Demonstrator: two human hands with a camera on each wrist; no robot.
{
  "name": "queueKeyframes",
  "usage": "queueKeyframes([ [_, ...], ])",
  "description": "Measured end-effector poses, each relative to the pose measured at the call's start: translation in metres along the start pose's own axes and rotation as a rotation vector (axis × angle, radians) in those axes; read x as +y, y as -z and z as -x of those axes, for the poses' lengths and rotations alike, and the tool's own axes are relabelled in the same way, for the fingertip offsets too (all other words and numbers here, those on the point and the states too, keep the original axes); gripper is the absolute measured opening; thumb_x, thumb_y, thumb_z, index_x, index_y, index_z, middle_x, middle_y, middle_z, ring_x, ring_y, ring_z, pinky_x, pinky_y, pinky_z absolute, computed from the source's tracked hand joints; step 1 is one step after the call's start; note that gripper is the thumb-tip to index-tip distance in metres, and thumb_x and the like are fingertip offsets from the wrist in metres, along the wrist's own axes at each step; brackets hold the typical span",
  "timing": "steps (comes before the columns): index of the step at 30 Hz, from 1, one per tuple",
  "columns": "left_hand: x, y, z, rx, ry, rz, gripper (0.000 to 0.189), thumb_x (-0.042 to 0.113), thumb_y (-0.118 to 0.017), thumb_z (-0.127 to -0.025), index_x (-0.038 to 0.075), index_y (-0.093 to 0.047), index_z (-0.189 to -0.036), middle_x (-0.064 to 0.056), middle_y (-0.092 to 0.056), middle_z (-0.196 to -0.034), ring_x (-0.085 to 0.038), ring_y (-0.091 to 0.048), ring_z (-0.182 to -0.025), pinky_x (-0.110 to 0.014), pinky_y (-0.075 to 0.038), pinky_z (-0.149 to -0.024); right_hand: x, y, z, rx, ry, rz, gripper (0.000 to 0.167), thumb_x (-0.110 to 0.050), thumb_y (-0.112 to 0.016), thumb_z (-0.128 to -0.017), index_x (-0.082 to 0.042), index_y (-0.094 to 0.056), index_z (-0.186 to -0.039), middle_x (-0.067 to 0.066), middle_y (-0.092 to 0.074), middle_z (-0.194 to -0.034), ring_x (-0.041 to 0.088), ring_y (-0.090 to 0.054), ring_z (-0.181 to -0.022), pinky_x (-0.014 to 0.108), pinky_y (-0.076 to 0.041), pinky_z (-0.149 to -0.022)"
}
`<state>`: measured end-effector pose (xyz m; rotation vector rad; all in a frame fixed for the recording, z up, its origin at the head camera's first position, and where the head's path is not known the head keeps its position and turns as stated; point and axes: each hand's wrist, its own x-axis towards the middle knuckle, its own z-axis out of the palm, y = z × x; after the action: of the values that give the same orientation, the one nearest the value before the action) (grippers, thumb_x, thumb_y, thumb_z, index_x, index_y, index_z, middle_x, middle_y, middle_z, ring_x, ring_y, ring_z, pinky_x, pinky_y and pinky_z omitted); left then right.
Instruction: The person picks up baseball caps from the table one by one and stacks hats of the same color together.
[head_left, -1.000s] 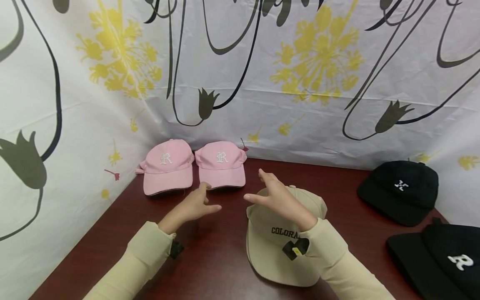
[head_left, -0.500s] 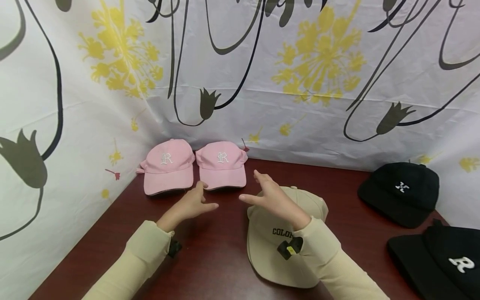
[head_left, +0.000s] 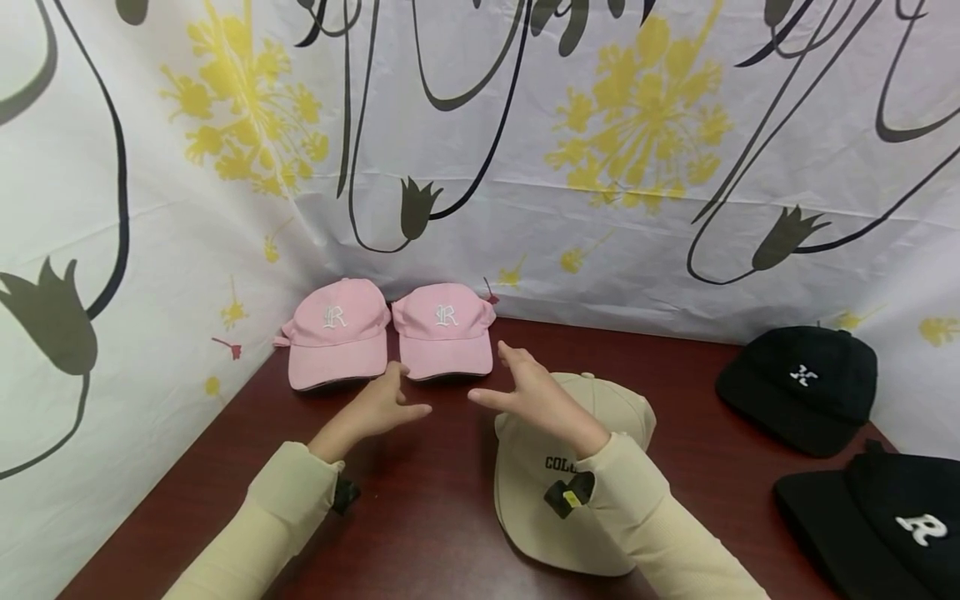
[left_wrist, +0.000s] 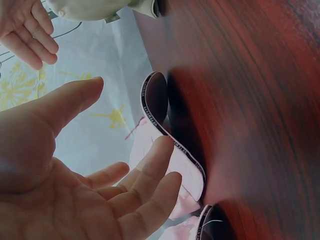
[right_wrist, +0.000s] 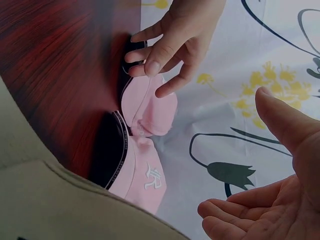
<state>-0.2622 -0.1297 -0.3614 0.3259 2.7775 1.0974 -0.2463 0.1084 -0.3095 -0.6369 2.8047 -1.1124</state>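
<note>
My left hand hovers over the table, fingers spread and holding nothing, just in front of two pink caps. The left pink cap and the right pink cap stand side by side, each with a white letter on its front. In the head view my right hand overlaps the crown of a beige cap, thumb apart from the fingers and nothing in it. Its lettering is partly hidden by my wrist. The left wrist view shows the curved brim edge of a pink cap beyond my fingertips.
At the right of the dark red wooden table lie a black cap with a small white emblem and another black cap bearing a white R. A patterned white cloth hangs behind and along the sides.
My right hand has drifted left over the beige cap, covering more of its lettering. The left hand has shifted slightly left. The caps have stayed in place.
</note>
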Motion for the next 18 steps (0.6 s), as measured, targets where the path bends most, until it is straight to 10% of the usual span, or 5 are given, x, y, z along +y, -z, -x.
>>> queueKeyframes([
  [18,0.003,0.004,0.002,0.012,-0.048,0.0,0.068,0.027,-0.069,-0.081,-0.009,-0.032,-0.126,-0.024,-0.058,-0.098,-0.029,-0.057,-0.087,-0.042,-0.045,-0.074,-0.005,-0.01,-0.008,-0.011,-0.004,-0.006,0.085,-0.038,-0.068,-0.081,0.004,-0.025,-0.142,0.022,-0.033,-0.14,0.03,-0.033,-0.128,0.044,-0.03,-0.101],
])
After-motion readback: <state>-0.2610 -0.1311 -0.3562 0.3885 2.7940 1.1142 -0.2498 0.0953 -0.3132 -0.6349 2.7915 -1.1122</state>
